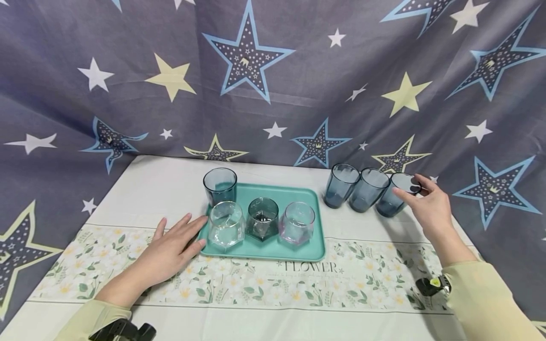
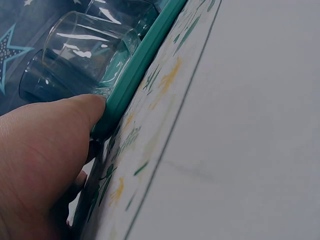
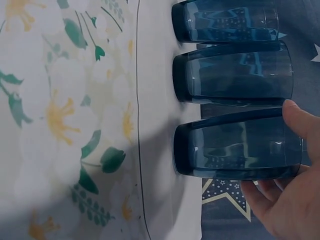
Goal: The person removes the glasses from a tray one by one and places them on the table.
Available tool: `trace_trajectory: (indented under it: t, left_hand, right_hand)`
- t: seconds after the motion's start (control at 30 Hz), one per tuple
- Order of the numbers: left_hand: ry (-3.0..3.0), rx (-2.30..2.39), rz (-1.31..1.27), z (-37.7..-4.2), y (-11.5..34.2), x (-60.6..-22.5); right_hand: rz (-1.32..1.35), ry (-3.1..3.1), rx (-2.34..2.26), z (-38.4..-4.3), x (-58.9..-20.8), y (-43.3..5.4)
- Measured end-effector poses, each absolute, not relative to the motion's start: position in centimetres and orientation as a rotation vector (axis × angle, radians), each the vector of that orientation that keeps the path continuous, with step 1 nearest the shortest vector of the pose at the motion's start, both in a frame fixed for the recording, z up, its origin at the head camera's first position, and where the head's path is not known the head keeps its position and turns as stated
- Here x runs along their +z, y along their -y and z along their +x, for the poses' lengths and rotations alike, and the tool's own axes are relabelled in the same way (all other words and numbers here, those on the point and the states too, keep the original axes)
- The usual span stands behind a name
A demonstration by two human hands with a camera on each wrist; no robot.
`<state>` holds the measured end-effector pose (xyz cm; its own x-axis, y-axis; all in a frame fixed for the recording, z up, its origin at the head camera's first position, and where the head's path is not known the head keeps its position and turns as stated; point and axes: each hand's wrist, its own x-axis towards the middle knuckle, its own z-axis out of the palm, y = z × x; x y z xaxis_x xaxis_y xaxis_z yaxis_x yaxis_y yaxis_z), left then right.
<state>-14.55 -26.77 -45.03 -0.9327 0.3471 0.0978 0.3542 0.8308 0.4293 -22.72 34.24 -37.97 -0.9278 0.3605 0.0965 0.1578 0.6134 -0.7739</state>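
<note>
My right hand (image 1: 430, 204) holds the rim of the rightmost blue glass (image 3: 235, 147), thumb on one side and fingers round the other. Two more blue glasses, a middle one (image 1: 368, 192) and a left one (image 1: 340, 187), stand in a row beside it. At the left edge of the teal tray (image 1: 317, 227), my left hand (image 1: 172, 248) rests with fingers spread and thumb against the rim. On the tray are a clear faceted glass (image 1: 227, 226), a smoky grey one (image 1: 262, 220) and a pinkish one (image 1: 296, 225). Another blue glass (image 1: 220, 187) stands at the tray's back left corner.
A white tablecloth (image 1: 204, 327) with a flower-printed band covers the table. Behind it hangs a dark grey curtain (image 1: 298, 94) patterned with stars, close to the back of the glasses.
</note>
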Motion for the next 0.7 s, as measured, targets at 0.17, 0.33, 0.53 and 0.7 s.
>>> trace_trajectory:
  t: [0.17, 0.33, 0.53, 0.7]
  left_hand:
    - [2.989, -0.709, -0.573, -14.55, 26.76, -44.99]
    - [2.986, -0.706, -0.576, -14.6, 26.78, -45.06]
    - [2.986, -0.709, -0.574, -14.58, 26.75, -45.04]
    - [2.989, -0.709, -0.573, -14.53, 26.81, -45.27]
  right_hand:
    - [-0.428, 2.594, 1.202, -22.8, -37.96, -34.16]
    - [-0.42, 2.594, 1.195, -22.88, -38.0, -34.15]
    - [-0.384, 2.613, 1.182, -22.85, -38.17, -34.2]
    - [-0.311, 2.64, 1.169, -22.83, -38.21, -34.29]
